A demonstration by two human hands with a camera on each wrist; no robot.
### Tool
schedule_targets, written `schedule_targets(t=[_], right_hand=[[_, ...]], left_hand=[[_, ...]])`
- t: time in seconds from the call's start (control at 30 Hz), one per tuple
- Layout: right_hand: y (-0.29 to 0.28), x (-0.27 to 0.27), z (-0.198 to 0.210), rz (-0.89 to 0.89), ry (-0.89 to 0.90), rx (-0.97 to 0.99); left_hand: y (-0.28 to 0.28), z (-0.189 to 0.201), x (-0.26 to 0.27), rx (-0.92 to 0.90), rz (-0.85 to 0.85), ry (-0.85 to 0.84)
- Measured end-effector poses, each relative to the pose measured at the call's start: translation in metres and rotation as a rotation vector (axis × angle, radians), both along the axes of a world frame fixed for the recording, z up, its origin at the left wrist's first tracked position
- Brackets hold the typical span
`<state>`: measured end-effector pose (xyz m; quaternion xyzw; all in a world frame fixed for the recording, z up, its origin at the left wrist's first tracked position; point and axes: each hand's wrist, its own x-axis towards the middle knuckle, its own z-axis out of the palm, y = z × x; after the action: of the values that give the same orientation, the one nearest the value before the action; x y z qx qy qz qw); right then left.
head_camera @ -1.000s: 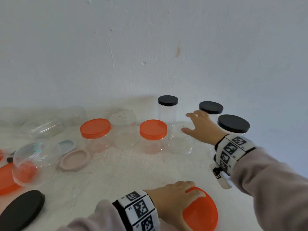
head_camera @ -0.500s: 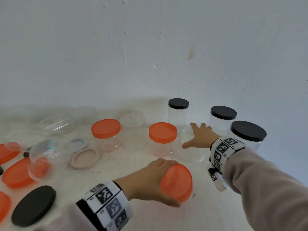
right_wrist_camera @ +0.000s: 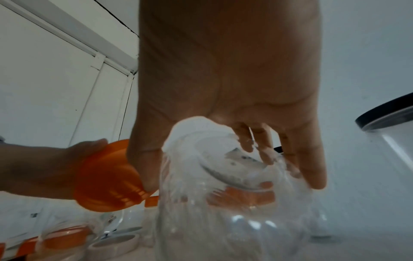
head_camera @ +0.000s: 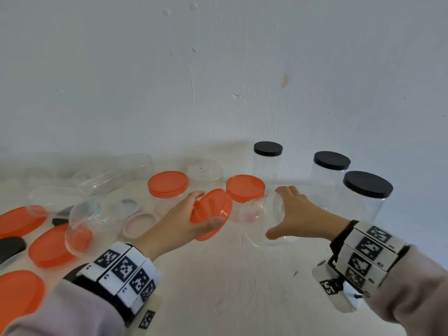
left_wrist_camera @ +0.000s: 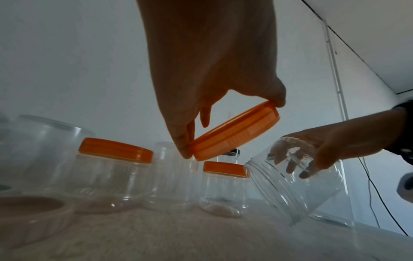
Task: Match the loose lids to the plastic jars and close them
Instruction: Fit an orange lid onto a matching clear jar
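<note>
My left hand (head_camera: 191,220) grips an orange lid (head_camera: 211,215) by its rim, held tilted in the air with its hollow side toward the right; the lid (left_wrist_camera: 234,131) shows edge-on in the left wrist view. My right hand (head_camera: 298,212) holds a clear open jar (head_camera: 263,218) lifted off the table and tipped, its threaded mouth (left_wrist_camera: 266,178) pointing left toward the lid. The jar (right_wrist_camera: 234,194) fills the right wrist view under my fingers (right_wrist_camera: 312,167). Lid and jar mouth are close but apart.
Two orange-lidded jars (head_camera: 168,187) (head_camera: 245,190) and three black-lidded jars (head_camera: 268,156) (head_camera: 331,166) (head_camera: 367,192) stand behind. At left lie loose orange lids (head_camera: 51,246), black lids (head_camera: 11,246), a pink lid (head_camera: 138,225) and several open clear jars (head_camera: 97,224). Wall close behind.
My left hand lifted the orange lid from the table's front and carried it up and right. My right hand took hold of the clear jar, raised it and tipped it toward the lid.
</note>
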<state>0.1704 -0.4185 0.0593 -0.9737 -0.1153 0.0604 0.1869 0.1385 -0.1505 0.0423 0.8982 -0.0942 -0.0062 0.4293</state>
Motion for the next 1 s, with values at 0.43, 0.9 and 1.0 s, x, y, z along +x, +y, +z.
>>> schedule_targets(t=[0.43, 0.9, 1.0], right_hand=[[0.083, -0.029, -0.016, -0.049, -0.038, 0.262], [0.136, -0.051, -0.031, -0.041, 0.256, 0.432], [0.136, -0.055, -0.036, -0.025, 0.315, 0.420]], left_hand=[[0.059, -0.003, -0.016, -0.050, 0.118, -0.001], [0.099, -0.004, -0.026, -0.028, 0.041, 0.022], [0.097, -0.003, -0.028, -0.025, 0.018, 0.037]])
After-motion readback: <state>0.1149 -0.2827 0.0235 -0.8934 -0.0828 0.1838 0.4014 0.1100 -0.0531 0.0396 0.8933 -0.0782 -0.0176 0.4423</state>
